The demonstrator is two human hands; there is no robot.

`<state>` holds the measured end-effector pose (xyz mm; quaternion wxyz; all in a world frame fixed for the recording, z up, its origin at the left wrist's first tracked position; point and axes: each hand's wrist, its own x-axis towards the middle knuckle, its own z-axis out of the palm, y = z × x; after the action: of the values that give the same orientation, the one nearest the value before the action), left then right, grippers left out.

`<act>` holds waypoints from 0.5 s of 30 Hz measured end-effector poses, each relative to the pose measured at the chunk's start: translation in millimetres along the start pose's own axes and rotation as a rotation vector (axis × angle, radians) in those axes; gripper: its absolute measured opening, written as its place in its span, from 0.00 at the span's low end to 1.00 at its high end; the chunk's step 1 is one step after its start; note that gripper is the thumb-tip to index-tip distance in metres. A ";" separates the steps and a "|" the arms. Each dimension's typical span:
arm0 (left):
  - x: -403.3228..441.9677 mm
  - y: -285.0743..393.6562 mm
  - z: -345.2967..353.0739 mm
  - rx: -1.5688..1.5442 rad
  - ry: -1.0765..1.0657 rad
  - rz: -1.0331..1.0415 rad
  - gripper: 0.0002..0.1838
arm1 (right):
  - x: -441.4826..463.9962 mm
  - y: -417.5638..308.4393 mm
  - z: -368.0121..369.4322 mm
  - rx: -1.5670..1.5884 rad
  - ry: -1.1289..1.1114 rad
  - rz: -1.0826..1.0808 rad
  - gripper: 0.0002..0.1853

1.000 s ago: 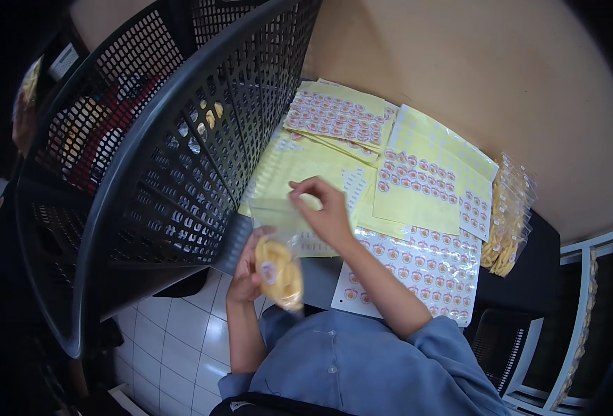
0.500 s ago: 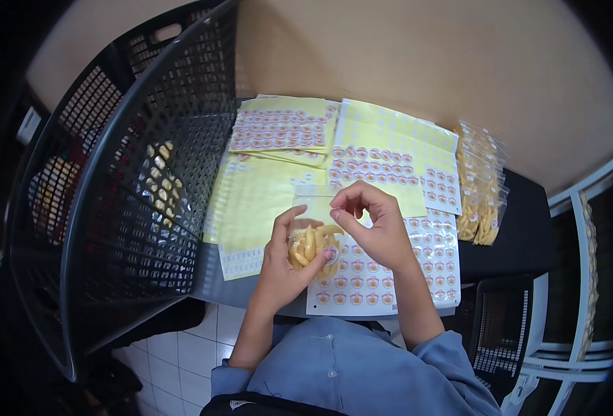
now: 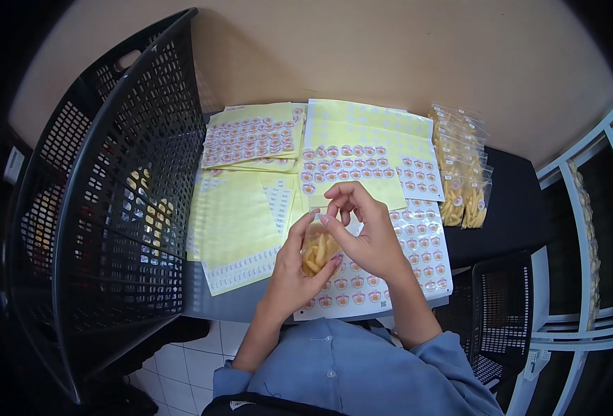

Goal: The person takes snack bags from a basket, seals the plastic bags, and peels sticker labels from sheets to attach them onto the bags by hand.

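My left hand [image 3: 294, 272] is wrapped round a small clear plastic bag [image 3: 319, 251] filled with pale yellow stick-shaped snacks. Its thumb presses the front low down, where part of a round sticker shows, and its fingers reach up the left side. At the bag's top is my right hand [image 3: 363, 230], its fingers curled and the thumb close to a small white spot near the upper edge. Whatever lies between those fingertips is too small to make out. Beneath both hands is a white sheet of round orange-and-pink stickers [image 3: 417, 253].
A large black perforated basket [image 3: 122, 201] stands at left, with yellow items showing through its mesh. Yellow-backed label sheets [image 3: 233, 215] overlap across the table. Several filled snack bags [image 3: 462, 173] lie in rows at right. A black crate [image 3: 500, 312] sits lower right.
The view has shifted, so the sheets and filled bags appear further left. My right hand's fingers have come closer to the top of the bag. My left hand keeps its hold.
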<state>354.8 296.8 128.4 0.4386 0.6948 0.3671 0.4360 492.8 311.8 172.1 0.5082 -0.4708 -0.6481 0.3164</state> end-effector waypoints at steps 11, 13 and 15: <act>-1.3 1.9 3.6 0.082 0.006 0.084 0.36 | -0.9 -2.9 -4.3 -0.130 -0.016 -0.015 0.15; -6.3 1.2 7.0 0.038 -0.009 0.059 0.36 | -8.8 -2.4 -6.4 -0.207 0.019 -0.023 0.16; -10.4 2.2 12.5 -0.017 -0.050 0.034 0.36 | -15.8 -0.4 -13.2 -0.351 0.068 -0.033 0.18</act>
<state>363.0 283.2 124.6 0.4461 0.7080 0.3404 0.4287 505.9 296.0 170.4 0.4447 -0.5522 -0.6834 0.1740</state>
